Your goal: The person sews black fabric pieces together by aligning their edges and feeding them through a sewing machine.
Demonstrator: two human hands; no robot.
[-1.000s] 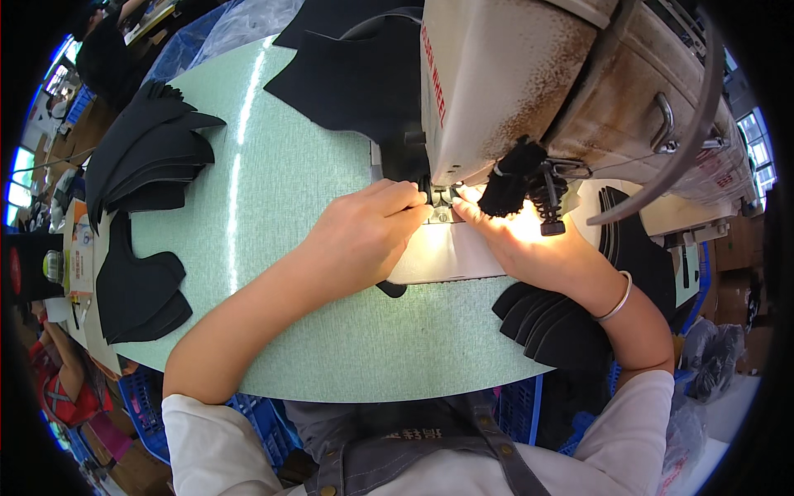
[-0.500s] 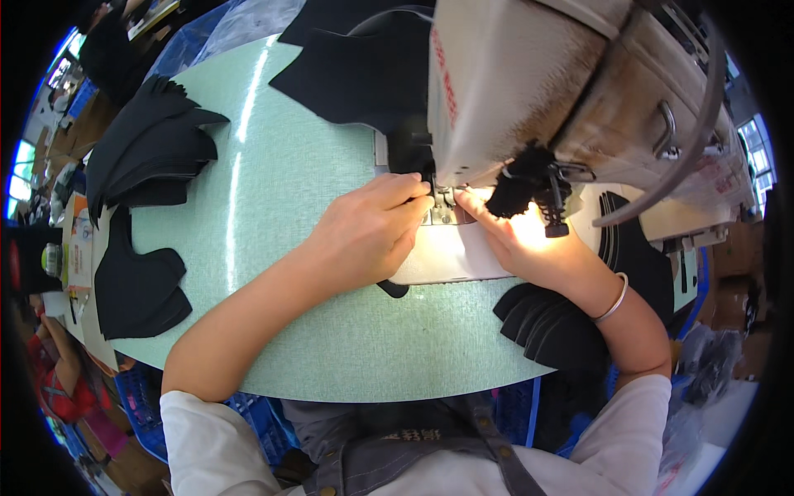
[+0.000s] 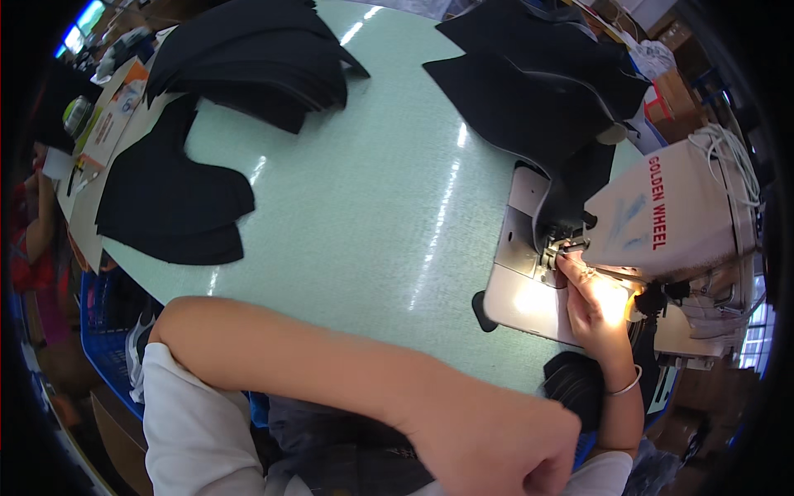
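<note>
The left hand (image 3: 504, 434) has withdrawn from beside the presser foot (image 3: 552, 255) and now curls nearer the body than the right hand (image 3: 597, 310).

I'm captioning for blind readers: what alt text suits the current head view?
A person's right hand is at the brightly lit needle area of a white sewing machine; the left hand is curled in front of the body. Black flat pieces lie stacked on the green table.
</note>
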